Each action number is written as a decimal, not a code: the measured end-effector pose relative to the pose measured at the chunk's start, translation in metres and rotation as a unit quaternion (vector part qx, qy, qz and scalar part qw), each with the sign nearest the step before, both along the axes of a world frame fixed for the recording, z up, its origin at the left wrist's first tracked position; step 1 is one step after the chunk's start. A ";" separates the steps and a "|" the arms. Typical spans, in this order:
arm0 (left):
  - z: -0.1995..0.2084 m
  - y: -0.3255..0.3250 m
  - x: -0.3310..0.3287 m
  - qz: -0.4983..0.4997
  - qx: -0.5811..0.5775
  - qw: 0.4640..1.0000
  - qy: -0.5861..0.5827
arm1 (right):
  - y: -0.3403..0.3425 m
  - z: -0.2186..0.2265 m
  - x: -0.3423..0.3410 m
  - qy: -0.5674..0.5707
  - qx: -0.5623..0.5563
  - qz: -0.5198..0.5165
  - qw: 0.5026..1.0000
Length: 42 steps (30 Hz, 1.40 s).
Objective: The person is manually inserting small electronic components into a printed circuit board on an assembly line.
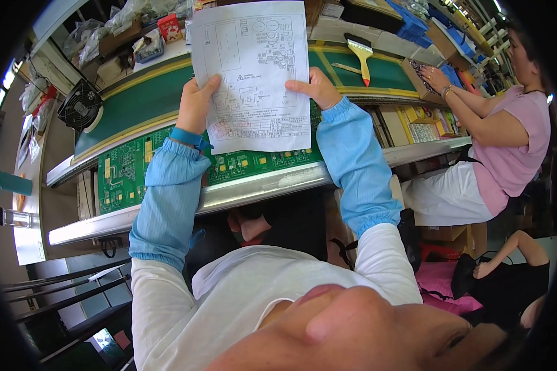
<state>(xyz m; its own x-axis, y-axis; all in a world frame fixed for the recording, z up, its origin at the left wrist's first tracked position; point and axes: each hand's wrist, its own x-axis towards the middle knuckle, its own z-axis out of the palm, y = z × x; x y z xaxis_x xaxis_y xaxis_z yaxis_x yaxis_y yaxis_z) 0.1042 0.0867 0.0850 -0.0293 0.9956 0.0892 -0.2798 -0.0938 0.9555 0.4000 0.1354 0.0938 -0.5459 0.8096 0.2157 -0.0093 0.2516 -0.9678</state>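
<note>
A printed paper sheet (pixel 254 68) with a line diagram and a small table is held up in front of me. Its left edge is gripped by my left hand (pixel 195 106), thumb on the front. My right hand (pixel 319 90) pinches the right edge the same way. The fingers behind the paper are hidden. Below and behind the sheet, green circuit boards (pixel 125 173) lie along the near rail, partly covered by the paper and my left sleeve. Blue sleeve covers are on both forearms, and a blue band circles my left wrist.
Behind the boards runs a green conveyor belt (pixel 124 111). A yellow-handled brush (pixel 361 59) lies on its right part, a black fan (pixel 80 106) stands at its left. A metal rail (pixel 266 185) edges the bench. At right, a co-worker in pink (pixel 513 136) reaches into a box (pixel 424 80).
</note>
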 end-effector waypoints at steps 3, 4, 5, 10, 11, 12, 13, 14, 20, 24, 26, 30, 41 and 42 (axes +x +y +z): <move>0.000 -0.001 0.003 0.002 -0.009 1.000 -0.005 | -0.001 0.002 0.004 -0.021 -0.011 0.003 1.000; 0.001 -0.001 0.002 -0.006 -0.003 1.000 -0.008 | -0.002 0.002 0.003 -0.007 -0.006 -0.001 1.000; 0.001 -0.002 0.002 -0.014 0.003 1.000 -0.010 | -0.002 0.003 0.002 0.007 -0.002 -0.005 1.000; -0.001 -0.001 0.000 -0.025 -0.004 0.999 -0.024 | -0.003 0.003 0.001 0.009 0.002 0.001 1.000; -0.001 -0.001 0.000 -0.026 -0.008 0.999 -0.025 | -0.004 0.004 0.001 0.010 0.002 0.002 1.000; -0.001 -0.001 0.000 -0.025 -0.008 0.999 -0.026 | -0.004 0.004 0.001 0.009 0.002 0.003 1.000; 0.000 -0.001 0.000 -0.028 -0.005 0.999 -0.023 | -0.004 0.005 0.002 0.009 0.002 0.004 1.000; 0.001 -0.001 0.000 -0.031 -0.003 0.999 -0.019 | -0.004 0.005 0.002 0.010 0.002 0.005 1.000; 0.008 -0.007 0.003 -0.015 -0.014 1.000 -0.005 | -0.006 0.005 -0.001 0.020 0.000 0.004 1.000; 0.004 -0.004 -0.001 -0.026 -0.003 1.000 -0.009 | -0.006 0.003 -0.002 0.023 -0.005 0.003 1.000; 0.005 -0.005 0.000 -0.026 -0.011 1.000 -0.013 | -0.005 0.004 -0.001 0.022 -0.015 0.002 1.000; 0.007 -0.005 0.002 -0.021 -0.010 1.000 -0.019 | -0.006 0.004 -0.001 0.025 -0.019 0.001 1.000; 0.005 -0.005 0.000 -0.022 -0.012 1.000 -0.020 | -0.005 0.002 -0.002 0.023 -0.016 0.013 1.000; 0.004 -0.004 0.000 -0.022 -0.011 0.999 -0.020 | -0.005 0.001 -0.002 0.023 -0.016 0.013 1.000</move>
<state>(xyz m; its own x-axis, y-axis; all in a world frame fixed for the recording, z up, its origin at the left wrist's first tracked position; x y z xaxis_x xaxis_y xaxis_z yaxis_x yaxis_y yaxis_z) 0.1042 0.0822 0.0894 0.0120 0.9977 0.0662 -0.3203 -0.0588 0.9455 0.3975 0.1307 0.0951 -0.5566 0.8024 0.2153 -0.0602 0.2196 -0.9737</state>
